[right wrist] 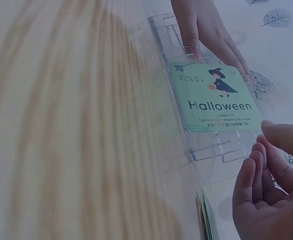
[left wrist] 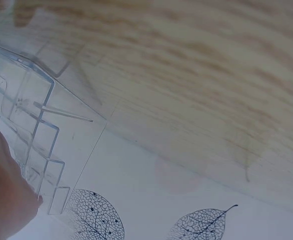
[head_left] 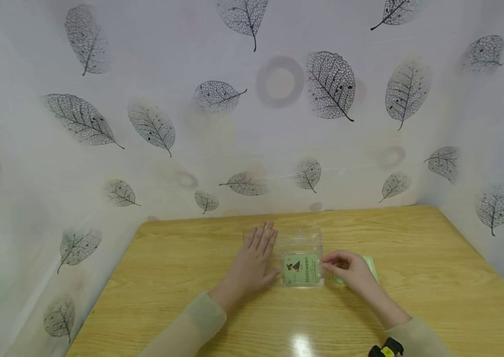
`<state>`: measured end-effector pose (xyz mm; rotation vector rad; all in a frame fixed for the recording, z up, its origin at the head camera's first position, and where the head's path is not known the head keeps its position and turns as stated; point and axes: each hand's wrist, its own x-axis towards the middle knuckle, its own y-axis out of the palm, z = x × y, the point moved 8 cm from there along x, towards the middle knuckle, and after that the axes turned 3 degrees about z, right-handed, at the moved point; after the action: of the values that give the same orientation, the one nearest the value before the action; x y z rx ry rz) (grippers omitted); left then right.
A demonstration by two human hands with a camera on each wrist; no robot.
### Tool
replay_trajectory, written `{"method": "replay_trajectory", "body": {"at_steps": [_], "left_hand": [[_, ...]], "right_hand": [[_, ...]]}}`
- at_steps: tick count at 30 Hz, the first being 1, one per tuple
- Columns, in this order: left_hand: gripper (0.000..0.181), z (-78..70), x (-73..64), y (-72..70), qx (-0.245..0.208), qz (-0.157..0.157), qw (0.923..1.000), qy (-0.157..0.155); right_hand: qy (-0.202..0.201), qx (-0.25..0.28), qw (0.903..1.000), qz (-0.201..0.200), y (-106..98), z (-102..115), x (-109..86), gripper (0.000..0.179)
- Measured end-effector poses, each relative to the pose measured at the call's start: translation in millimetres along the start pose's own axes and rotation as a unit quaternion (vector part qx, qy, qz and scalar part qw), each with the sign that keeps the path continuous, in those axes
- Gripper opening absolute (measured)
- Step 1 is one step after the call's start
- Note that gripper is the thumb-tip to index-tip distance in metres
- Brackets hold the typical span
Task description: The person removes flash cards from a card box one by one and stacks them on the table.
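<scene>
A clear plastic holder [head_left: 301, 243] with stepped slots lies on the table. In it sits a green card [head_left: 301, 270] printed "Halloween" with a figure in a witch hat; the same card [right wrist: 219, 100] fills the middle of the right wrist view. My left hand [head_left: 253, 258] rests at the holder's left side, fingers straight and thumb toward the card. My right hand [head_left: 350, 270] is at the holder's right edge, its thumb and bent fingers right by the card's corner with a small gap between them. Beside that hand, partly hidden under it, lies a stack of green cards [right wrist: 207, 217].
The wooden table [head_left: 180, 267] reaches back to a pale sheet [head_left: 180, 64] printed with skeleton leaves, which also hangs at both sides. A dark band with a yellow patch [head_left: 385, 348] shows by the right sleeve [head_left: 417, 337].
</scene>
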<state>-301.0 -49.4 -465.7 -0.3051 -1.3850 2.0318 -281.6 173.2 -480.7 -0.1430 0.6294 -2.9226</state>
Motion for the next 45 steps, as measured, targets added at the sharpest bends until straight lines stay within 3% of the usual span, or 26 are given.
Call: {"method": "replay_trajectory", "body": {"at_steps": [22, 45], "left_hand": [[0.099, 0.4, 0.4, 1.3, 0.007, -0.006, 1.0, 0.003], [0.1, 0.4, 0.3, 1.6, 0.01, -0.01, 0.9999, 0.002]], "right_hand": [[0.023, 0.001, 0.9997, -0.01, 4.4, 1.6, 1.9, 0.017], [0.016, -0.024, 0.9991, -0.032, 7.8, 2.3, 6.7, 0.018]]}}
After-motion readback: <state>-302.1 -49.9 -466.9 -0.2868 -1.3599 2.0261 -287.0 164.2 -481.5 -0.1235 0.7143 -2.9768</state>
